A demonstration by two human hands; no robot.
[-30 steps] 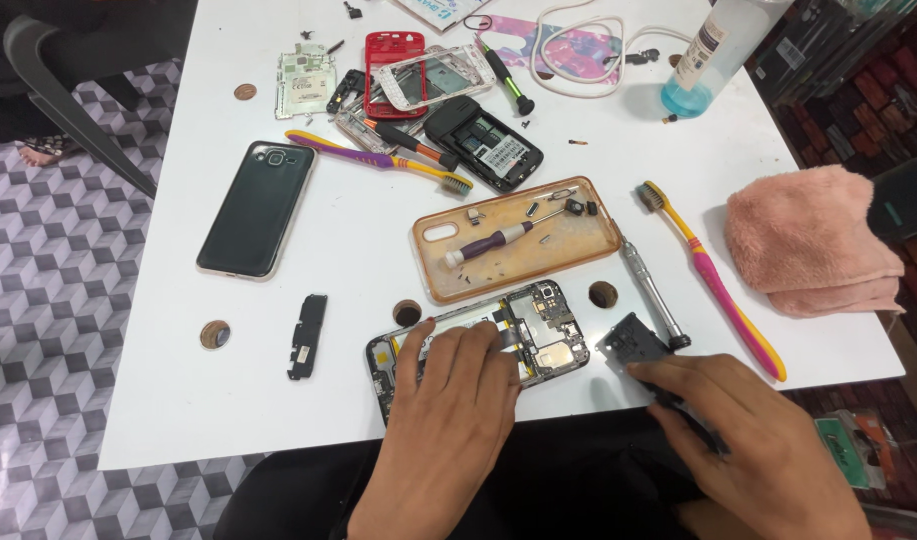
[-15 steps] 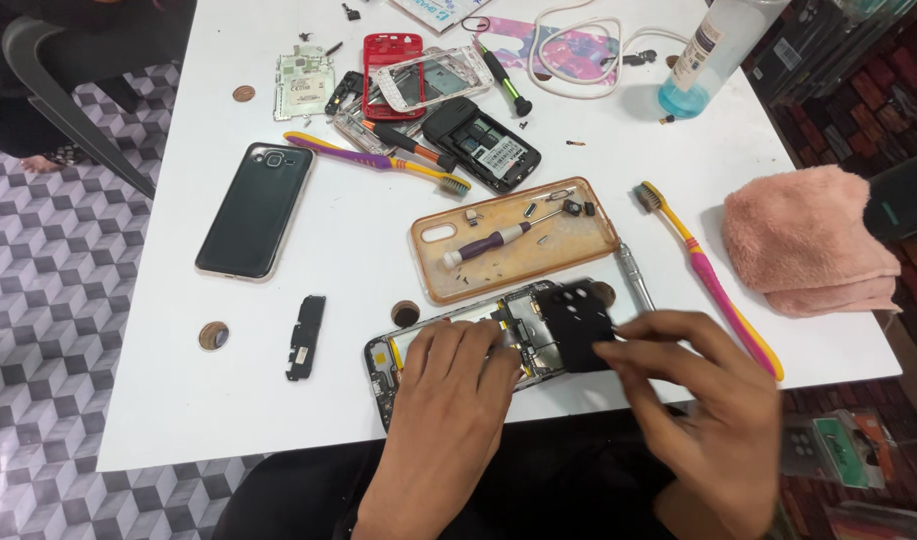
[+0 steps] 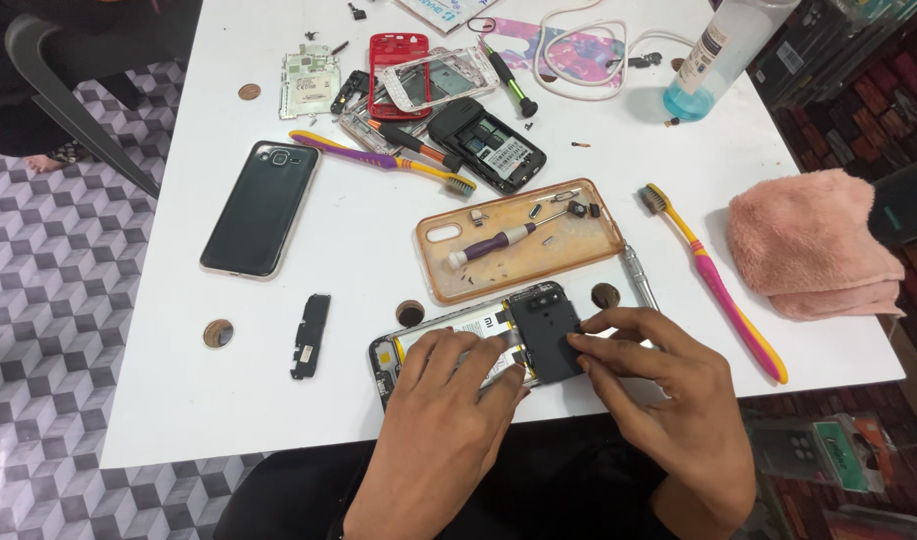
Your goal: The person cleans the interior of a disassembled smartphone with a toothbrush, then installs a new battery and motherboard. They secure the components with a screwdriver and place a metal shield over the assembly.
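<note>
An opened phone [image 3: 449, 335] with its back off lies at the near edge of the white table [image 3: 379, 250]. My left hand [image 3: 449, 400] rests flat on its battery, fingers spread, pinning it down. My right hand [image 3: 659, 395] pinches a black plastic cover piece [image 3: 544, 335] with thumb and fingertips and sets it over the phone's right end, where the camera part sits. A translucent orange phone case [image 3: 519, 240] just beyond holds a purple-handled screwdriver [image 3: 494, 243] and small loose parts.
A dark phone [image 3: 262, 207] lies at left, a small black part [image 3: 310, 335] nearer. A pink-and-yellow toothbrush [image 3: 714, 282], metal tool [image 3: 637, 275] and pink towel [image 3: 809, 245] are at right. Farther back: dismantled phones, red frame [image 3: 399, 60], another toothbrush [image 3: 379, 160], white cable, bottle [image 3: 714, 55].
My right hand picked up the black cover piece from the table at the phone's right and carried it left onto the phone's right end. My left hand stayed on the phone.
</note>
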